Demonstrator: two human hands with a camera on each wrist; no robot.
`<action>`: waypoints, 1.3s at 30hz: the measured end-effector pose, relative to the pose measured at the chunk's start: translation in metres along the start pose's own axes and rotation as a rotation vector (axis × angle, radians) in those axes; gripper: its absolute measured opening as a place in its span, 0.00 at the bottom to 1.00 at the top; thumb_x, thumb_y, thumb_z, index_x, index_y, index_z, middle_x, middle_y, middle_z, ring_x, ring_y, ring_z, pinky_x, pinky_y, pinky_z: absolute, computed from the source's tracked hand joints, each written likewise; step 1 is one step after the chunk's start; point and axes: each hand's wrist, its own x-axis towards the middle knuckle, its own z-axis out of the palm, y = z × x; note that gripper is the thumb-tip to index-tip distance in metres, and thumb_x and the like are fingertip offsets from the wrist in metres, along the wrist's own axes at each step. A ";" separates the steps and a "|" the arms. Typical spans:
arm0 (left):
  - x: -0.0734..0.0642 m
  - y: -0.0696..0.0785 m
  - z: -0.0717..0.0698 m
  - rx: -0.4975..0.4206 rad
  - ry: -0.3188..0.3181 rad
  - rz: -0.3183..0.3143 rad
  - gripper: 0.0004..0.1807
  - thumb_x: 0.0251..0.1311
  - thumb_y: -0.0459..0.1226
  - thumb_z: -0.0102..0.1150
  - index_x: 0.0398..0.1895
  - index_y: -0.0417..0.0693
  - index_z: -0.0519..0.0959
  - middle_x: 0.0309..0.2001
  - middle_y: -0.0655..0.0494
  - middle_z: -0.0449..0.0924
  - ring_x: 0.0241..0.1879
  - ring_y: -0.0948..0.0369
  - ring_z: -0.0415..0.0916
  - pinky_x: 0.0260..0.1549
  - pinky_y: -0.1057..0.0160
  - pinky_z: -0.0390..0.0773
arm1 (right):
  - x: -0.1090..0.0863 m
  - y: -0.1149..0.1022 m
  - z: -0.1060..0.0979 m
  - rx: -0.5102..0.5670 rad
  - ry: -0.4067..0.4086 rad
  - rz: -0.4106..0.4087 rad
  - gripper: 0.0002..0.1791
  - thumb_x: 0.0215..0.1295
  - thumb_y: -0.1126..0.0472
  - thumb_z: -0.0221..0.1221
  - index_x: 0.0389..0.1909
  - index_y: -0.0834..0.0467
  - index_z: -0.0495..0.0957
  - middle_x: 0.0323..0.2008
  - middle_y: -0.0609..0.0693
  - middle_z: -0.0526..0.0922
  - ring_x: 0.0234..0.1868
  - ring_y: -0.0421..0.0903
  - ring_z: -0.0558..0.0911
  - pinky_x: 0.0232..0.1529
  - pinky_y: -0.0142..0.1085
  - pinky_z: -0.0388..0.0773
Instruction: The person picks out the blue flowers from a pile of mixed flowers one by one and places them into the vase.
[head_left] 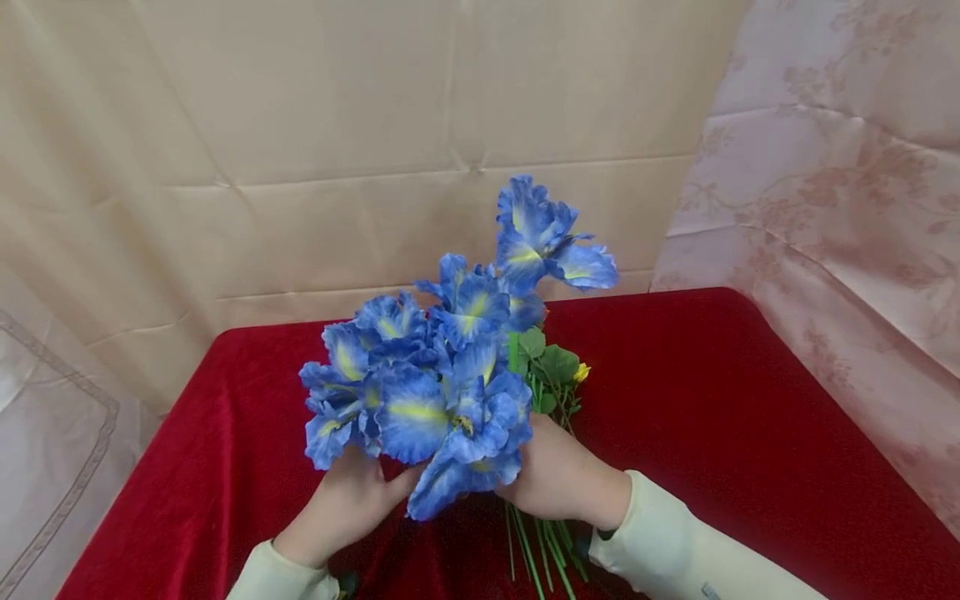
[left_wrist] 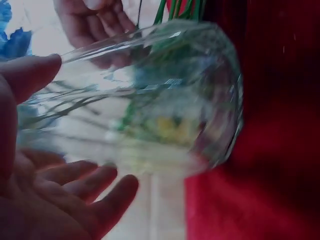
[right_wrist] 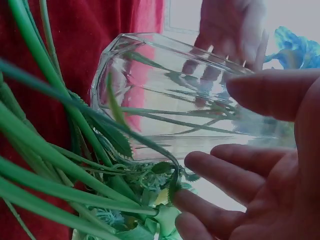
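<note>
Blue irises (head_left: 420,400) with yellow streaks stand bunched in a clear glass vase (right_wrist: 165,95), hidden below the blooms in the head view. Their thin stems show through the glass in both wrist views. My left hand (head_left: 345,508) is at one side of the vase, its thumb and loosely spread fingers flanking the glass. On the other side is my right hand (head_left: 566,475), with its thumb close to the upper part of the vase and its fingers spread below in the right wrist view. Petals cover the fingertips of both hands in the head view.
A pile of green stems (head_left: 551,542) with leaves (head_left: 558,364) and a yellow flower (head_left: 582,372) lies on the red cloth-covered table (head_left: 712,417), right beside the right hand. A beige curtain (head_left: 337,100) hangs behind, and a floral pinkish cloth (head_left: 847,192) hangs at the right.
</note>
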 end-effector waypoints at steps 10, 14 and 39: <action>0.014 0.038 -0.006 -0.346 0.019 -0.031 0.43 0.51 0.35 0.77 0.68 0.45 0.63 0.64 0.57 0.70 0.65 0.56 0.64 0.62 0.61 0.63 | -0.009 0.005 -0.017 -0.229 0.015 0.350 0.42 0.59 0.45 0.68 0.69 0.62 0.66 0.48 0.55 0.82 0.46 0.51 0.81 0.42 0.46 0.79; 0.012 0.048 -0.010 -0.315 0.045 -0.114 0.39 0.52 0.35 0.76 0.66 0.45 0.65 0.63 0.57 0.71 0.64 0.58 0.65 0.60 0.56 0.66 | -0.009 0.005 -0.010 -0.278 -0.182 0.688 0.63 0.55 0.30 0.64 0.76 0.68 0.48 0.22 0.54 0.80 0.20 0.49 0.79 0.21 0.43 0.75; 0.009 0.049 -0.001 -0.302 0.078 -0.115 0.39 0.52 0.35 0.76 0.66 0.45 0.66 0.62 0.58 0.71 0.63 0.58 0.65 0.59 0.51 0.68 | -0.001 0.057 0.002 -0.161 -0.233 0.743 0.60 0.53 0.72 0.59 0.77 0.64 0.27 0.11 0.48 0.72 0.10 0.40 0.61 0.12 0.33 0.58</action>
